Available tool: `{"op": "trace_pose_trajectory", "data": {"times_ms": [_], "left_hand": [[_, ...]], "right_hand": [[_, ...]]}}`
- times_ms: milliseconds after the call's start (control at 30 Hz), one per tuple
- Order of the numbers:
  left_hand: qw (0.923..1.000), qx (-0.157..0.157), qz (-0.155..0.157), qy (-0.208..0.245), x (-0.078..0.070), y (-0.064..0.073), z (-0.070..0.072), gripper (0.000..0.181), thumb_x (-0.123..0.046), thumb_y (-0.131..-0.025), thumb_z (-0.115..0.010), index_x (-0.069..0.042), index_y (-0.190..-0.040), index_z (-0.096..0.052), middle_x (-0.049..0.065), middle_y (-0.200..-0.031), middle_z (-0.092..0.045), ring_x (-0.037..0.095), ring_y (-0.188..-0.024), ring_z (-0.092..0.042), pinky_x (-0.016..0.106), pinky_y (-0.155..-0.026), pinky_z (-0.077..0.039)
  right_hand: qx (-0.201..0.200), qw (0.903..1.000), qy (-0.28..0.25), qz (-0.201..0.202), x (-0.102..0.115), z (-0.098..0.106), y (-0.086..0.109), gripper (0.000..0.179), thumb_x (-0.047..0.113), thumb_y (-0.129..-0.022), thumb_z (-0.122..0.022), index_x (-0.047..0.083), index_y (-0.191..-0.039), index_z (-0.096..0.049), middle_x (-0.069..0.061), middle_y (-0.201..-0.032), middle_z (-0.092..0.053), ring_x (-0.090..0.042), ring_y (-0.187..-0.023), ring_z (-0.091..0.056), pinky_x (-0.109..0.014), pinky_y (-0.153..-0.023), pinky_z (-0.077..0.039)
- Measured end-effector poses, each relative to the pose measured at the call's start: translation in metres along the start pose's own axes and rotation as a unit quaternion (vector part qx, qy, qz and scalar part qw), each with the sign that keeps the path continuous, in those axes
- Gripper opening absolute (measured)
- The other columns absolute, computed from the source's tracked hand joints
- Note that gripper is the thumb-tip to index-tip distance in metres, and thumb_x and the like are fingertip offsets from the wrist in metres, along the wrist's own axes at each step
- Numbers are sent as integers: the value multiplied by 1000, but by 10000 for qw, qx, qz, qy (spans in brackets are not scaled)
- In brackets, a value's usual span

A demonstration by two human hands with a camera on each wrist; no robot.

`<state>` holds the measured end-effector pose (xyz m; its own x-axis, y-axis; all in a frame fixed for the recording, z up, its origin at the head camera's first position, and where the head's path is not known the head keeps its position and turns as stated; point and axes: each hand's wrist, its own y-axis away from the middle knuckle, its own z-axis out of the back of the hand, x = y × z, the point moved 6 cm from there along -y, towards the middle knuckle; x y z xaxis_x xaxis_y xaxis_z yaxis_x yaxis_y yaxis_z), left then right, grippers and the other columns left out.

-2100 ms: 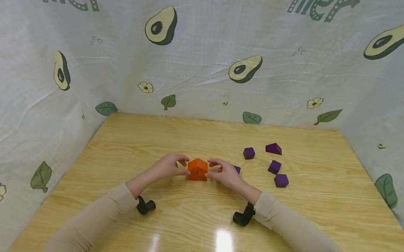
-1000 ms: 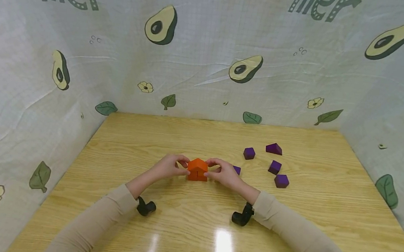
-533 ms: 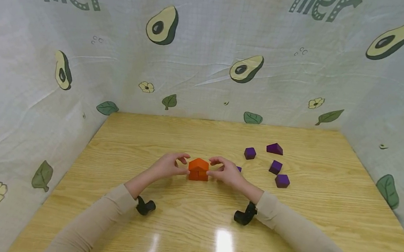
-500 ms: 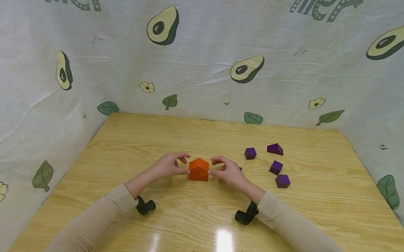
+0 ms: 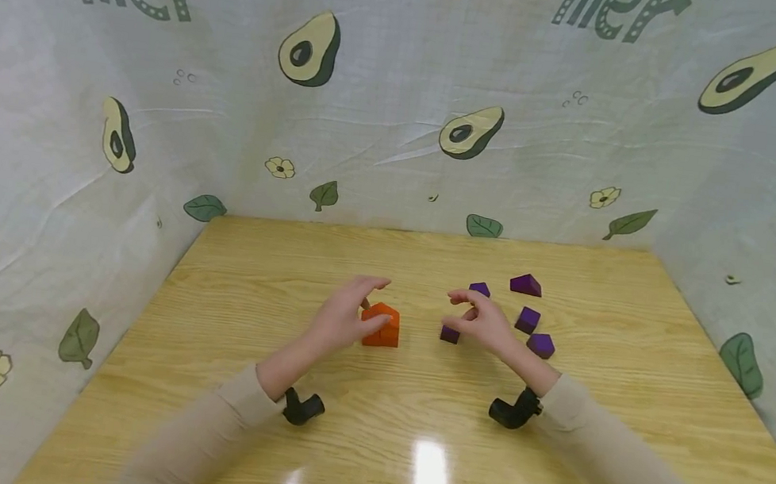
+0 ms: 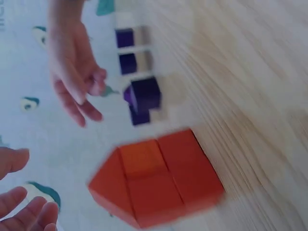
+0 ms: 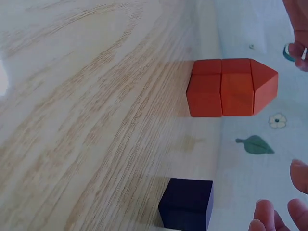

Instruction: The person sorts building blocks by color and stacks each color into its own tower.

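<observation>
An orange block house (image 5: 380, 335) stands on the table, made of cube-like blocks with a wedge-shaped roof block (image 7: 265, 87) on top. My left hand (image 5: 345, 315) hovers above and to the left of it, fingers spread, overlapping it in the head view; the right wrist view shows space between them. My right hand (image 5: 489, 327) is over the purple blocks, thumb and fingers apart, holding nothing. Just under its thumb side sits a purple cube (image 5: 449, 335), seen close in the right wrist view as a dark cube (image 7: 186, 204).
Farther right lie more purple blocks: a cube (image 5: 479, 287) partly behind my right hand, another cube (image 5: 528, 319), a block (image 5: 541, 345) near my right wrist, and a sloped block (image 5: 525, 285) at the back. A printed cloth (image 5: 386, 130) encloses the wooden table (image 5: 271, 261).
Both hands have come away from the sides of the orange house. My left hand has risen slightly to the right; my right hand has moved right, over the purple blocks. The house stays in place.
</observation>
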<state>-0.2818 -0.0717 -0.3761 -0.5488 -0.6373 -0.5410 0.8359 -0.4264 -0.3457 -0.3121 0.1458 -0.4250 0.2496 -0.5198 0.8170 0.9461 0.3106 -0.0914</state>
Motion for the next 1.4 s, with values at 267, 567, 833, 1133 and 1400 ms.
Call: {"op": "trace_pose_trajectory", "data": {"times_ms": [267,567,833,1133,1400], "left_hand": [[9946,562,429,754,-29,-10,-40,51,-14,-83,-67,-7,-130,-49,7,-124,-53,6,-64,-48,19,-57,-43],[9808,866,1098,1358,-32,-24,-93,52,-14,-84,-66,-8,-132,-47,10,-126,-51,8,-61,-48,18,-55,-42],[9829,917,1400,770,-27,-32,-122,55,-10,-81,-68,-7,-132,-48,15,-127,-49,21,-105,-55,28,-82,-47],[9713,937,1889,1097,-13,-38,-139,57,-11,-83,-66,-7,-135,-43,15,-133,-43,23,-109,-53,32,-87,-45],[9605,990,2087,1554,-4,-38,-144,55,-8,-83,-65,-6,-134,-44,14,-127,-49,25,-113,-50,35,-90,-43]], "right_hand": [[-138,9991,316,-250,-15,17,14,47,14,-84,-66,-4,-124,-51,-25,-116,-55,-20,-75,-58,-28,-61,-46],[-276,9972,614,-336,-24,33,35,49,12,-84,-65,-5,-127,-48,-26,-116,-55,-23,-79,-60,-28,-62,-46],[-493,9925,1107,-163,-25,54,52,46,9,-83,-67,-9,-122,-51,-27,-110,-57,-18,-75,-56,-24,-61,-45],[-719,9839,1600,-331,-33,77,71,43,6,-82,-66,-9,-120,-52,-27,-113,-54,-17,-69,-51,-23,-53,-41],[-619,9796,1859,-438,-51,92,81,46,10,-83,-66,-10,-121,-51,-30,-115,-52,-14,-64,-48,-24,-52,-40]]}}
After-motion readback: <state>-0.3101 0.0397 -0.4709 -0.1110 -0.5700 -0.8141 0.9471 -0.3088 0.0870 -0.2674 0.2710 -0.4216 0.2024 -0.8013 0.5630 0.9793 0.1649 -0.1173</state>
